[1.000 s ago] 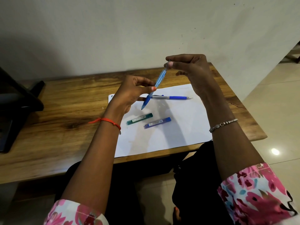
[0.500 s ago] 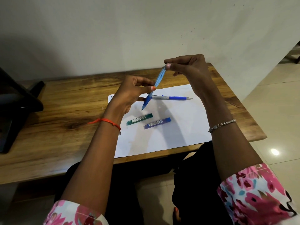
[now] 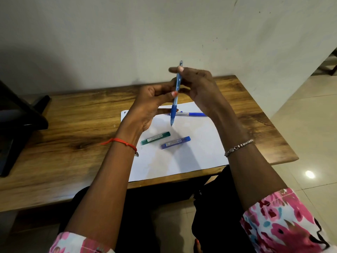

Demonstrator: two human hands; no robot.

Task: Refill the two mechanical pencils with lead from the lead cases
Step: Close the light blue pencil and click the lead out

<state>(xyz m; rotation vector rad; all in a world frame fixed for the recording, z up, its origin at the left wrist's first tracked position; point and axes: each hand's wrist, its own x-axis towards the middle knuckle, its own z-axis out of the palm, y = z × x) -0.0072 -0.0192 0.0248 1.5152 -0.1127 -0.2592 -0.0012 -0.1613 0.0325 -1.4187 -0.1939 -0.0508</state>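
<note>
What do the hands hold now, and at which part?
Both hold the light blue pencil: left hand at mid-barrel, right hand near its top end.

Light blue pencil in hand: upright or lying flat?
Nearly upright: the light blue pencil points tip-down above the paper, held by left hand and right hand.

A table [image 3: 73, 125] stands against a wall [image 3: 127, 33]. A paper sheet [image 3: 191, 157] lies on it, toward the right. Two lead cases lie side by side mid-sheet, one [image 3: 155, 138] left of the other [image 3: 175, 142]. Behind them a pencil [image 3: 193, 114] lies crosswise. Above the sheet, both hands [image 3: 151, 101] [image 3: 198, 84] hold a second pencil [image 3: 176, 94] nearly upright, tip down.
</note>
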